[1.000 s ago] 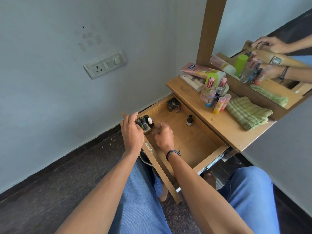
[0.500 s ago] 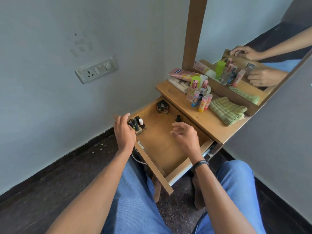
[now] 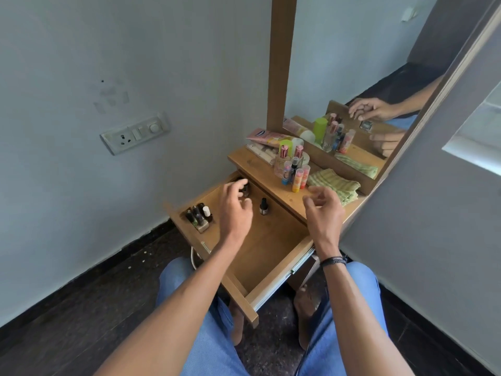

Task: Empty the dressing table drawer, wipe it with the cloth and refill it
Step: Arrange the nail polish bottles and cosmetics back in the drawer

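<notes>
Drawer (image 3: 271, 256), pale wood and pulled fully out from under the wooden desk (image 3: 273, 183), is lying open between the seated person's knees. Left hand (image 3: 235, 210) is hovering over the far left part of the drawer with its grip loosely spread, fingers curled downward and pinching nothing that can be seen. Just beyond its fingertips, small dark bottles (image 3: 245, 189) are sitting in the far corner, partly hidden by the fingers. Immediately right of this grip, a single black-capped nail polish bottle (image 3: 262, 206) is standing upright on the drawer floor. To the left of the grip, a cluster of dark nail polish bottles with one white-capped bottle (image 3: 199, 214) is standing against the drawer's left wall. Right hand (image 3: 324, 210) is hovering above the drawer's far right edge, its grip spread and empty. Just beyond this grip, the folded green checked cloth (image 3: 334, 184) is lying on the desk, beside a group of colourful cosmetic tubes (image 3: 294, 169).
</notes>
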### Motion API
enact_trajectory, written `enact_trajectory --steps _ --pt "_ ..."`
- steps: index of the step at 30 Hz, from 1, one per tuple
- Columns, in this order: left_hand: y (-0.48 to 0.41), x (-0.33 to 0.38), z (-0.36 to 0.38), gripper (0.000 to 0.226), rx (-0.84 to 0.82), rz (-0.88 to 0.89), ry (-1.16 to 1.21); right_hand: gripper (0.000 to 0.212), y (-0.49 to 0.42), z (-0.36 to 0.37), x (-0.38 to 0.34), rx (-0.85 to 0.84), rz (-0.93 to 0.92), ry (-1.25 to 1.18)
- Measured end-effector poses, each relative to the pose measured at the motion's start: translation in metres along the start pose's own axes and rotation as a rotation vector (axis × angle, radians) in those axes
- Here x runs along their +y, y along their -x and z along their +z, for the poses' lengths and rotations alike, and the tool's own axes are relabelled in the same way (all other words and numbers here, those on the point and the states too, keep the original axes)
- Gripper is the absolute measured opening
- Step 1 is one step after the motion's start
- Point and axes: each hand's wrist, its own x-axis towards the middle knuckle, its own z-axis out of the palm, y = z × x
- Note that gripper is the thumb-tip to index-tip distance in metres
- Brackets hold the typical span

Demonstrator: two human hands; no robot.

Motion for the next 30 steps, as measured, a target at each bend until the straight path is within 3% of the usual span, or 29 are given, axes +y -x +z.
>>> enact_trajectory --steps 3,9,17,25,30 --pt "-0.006 0.020 0.025 0.037 -0.161 -0.015 0.081 0.035 -0.022 0.003 0.004 0.007 0.029 -0.022" --pt "-0.016 0.047 0.069 0.048 -0.350 -0.152 0.196 0.068 -0.037 0.023 0.021 -0.203 0.011 -0.005" --pt "-0.018 0.037 0.088 0.041 -0.355 -0.215 0.201 0.050 -0.036 0.024 0.026 -0.122 -0.070 0.058" --pt "-0.019 0.035 0.086 0.030 -0.303 -0.128 0.140 0.024 -0.037 0.024 0.027 -0.129 -0.111 0.120" --pt "-0.014 0.035 0.077 0.030 -0.292 -0.078 0.141 0.024 -0.034 0.021 0.027 -0.200 -0.138 0.102"
